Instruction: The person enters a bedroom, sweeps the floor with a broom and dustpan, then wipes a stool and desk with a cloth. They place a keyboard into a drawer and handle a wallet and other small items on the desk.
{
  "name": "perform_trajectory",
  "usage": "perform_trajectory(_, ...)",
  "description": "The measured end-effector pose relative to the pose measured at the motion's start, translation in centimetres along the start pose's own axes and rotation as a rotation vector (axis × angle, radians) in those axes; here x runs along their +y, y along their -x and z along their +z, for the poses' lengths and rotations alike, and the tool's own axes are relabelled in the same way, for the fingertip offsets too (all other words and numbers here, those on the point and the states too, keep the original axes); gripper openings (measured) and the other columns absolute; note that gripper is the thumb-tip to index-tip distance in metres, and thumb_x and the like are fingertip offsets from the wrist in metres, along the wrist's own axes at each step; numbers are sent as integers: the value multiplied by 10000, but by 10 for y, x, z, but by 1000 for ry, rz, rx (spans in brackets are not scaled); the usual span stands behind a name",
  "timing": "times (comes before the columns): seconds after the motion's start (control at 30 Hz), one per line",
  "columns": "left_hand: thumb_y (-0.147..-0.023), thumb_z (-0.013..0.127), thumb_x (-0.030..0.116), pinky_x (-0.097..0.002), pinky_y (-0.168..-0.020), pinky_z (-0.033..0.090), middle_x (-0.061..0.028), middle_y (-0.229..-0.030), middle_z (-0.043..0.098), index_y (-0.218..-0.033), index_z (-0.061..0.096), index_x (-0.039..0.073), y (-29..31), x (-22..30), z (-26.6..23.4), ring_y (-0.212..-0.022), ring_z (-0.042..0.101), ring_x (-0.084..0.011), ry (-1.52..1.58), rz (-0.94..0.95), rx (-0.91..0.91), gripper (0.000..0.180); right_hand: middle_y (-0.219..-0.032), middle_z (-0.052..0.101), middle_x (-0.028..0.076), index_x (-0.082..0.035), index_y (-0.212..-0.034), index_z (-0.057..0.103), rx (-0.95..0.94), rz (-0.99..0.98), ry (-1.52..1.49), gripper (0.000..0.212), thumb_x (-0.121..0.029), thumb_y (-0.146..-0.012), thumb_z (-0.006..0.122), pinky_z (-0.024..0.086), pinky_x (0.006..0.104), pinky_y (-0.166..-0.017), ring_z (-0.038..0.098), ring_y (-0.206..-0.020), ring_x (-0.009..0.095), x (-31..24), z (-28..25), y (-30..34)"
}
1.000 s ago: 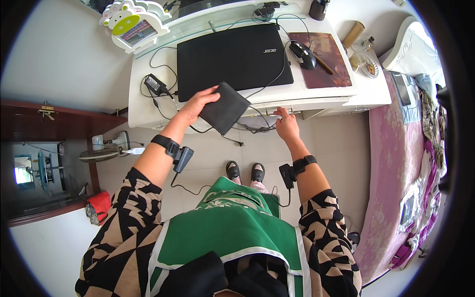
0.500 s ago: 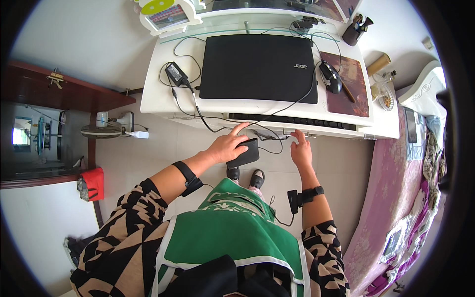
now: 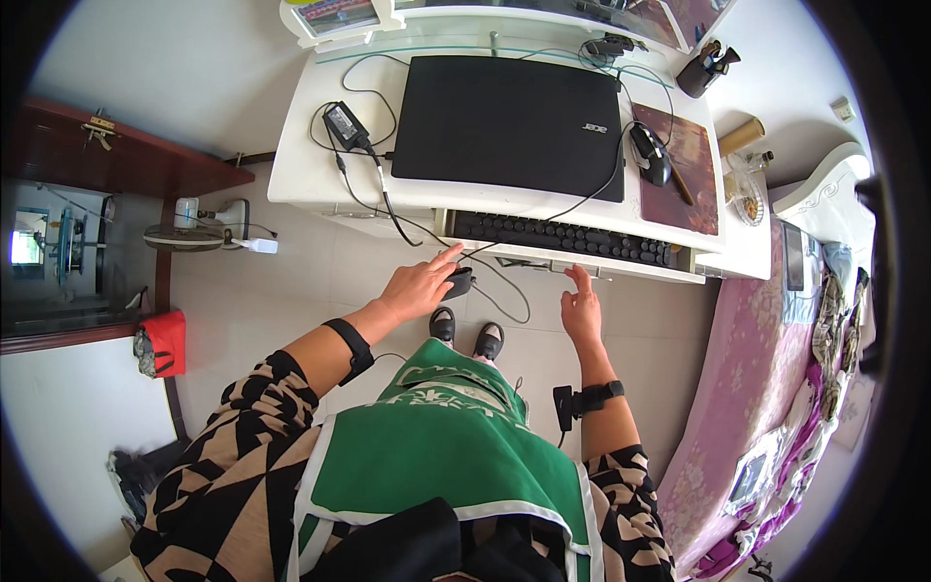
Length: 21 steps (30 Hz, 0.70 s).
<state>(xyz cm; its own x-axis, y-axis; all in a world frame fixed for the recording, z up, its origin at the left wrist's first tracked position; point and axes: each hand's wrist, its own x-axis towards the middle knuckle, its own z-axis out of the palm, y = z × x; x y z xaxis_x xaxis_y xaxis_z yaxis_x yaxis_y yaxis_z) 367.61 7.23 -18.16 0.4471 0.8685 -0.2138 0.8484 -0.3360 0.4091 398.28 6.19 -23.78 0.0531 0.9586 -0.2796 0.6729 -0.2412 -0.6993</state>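
A white desk drawer (image 3: pixel 543 254) stands pulled out beneath the desktop, with a black keyboard (image 3: pixel 572 239) in it. My right hand (image 3: pixel 582 312) is at the drawer's front, its fingers hooked at the metal handle (image 3: pixel 561 269). At the drawer's left front corner, my left hand (image 3: pixel 419 287) grips a flat black rectangular device (image 3: pixel 457 282) under its palm, fingertips reaching the drawer edge. A thin cable (image 3: pixel 521 301) hangs in a loop beside that device. On the desktop above lies a closed black laptop (image 3: pixel 509 126).
A power adapter (image 3: pixel 345 124) and its cords lie left of the laptop; one cord crosses the drawer. A mouse (image 3: pixel 651 155) and a brown stick (image 3: pixel 681 182) rest on a patterned mat (image 3: pixel 690 145). A fan (image 3: pixel 194 236) stands left, a pink-covered bed (image 3: pixel 732 388) right.
The drawer has come out toward me, showing more of the keyboard. The black device in my left hand has turned from its broad face to nearly edge-on.
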Motion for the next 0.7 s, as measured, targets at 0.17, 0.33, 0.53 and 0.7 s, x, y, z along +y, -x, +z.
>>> perform_trajectory(0.17, -837, 504, 225, -361, -693, 494, 9, -1231, 478, -1092, 552, 95, 21, -21, 1, -894, 593, -211, 2, 27, -43, 290, -1160, 553, 29, -140, -1287, 355, 61, -97, 4, 542, -11, -773, 470, 456, 374, -763, 551, -817, 239, -5, 0, 12)
perform_trajectory(0.33, -837, 501, 237, -376, -731, 486, -6, -1213, 499, -1092, 555, 85, 45, -60, -8, -916, 585, -230, -28, -133, -74, 302, -1049, 553, 68, -167, -1351, 316, 153, -145, 221, 613, -25, -778, 482, 454, 391, -763, 532, -900, 260, -31, -8, 24)
perform_trajectory(0.53, -836, 508, 261, -368, -766, 479, -11, -1228, 497, -1083, 560, 69, 44, -78, -18, -925, 580, -245, 22, -225, 51, 317, -871, 603, 67, -207, -1426, 2, -268, -63, 564, 841, -74, -761, 500, 498, 379, -688, 568, -865, 259, -90, 50, 10)
perform_trajectory(0.7, -839, 492, 271, -372, -738, 483, -17, -1163, 513, -1078, 534, 90, 24, -78, -25, -894, 583, -261, 63, -214, 242, 303, -867, 615, 130, -227, -1420, 11, -251, -253, 476, 776, -122, -802, 468, 491, 432, -653, 599, -746, 314, -116, 89, -1)
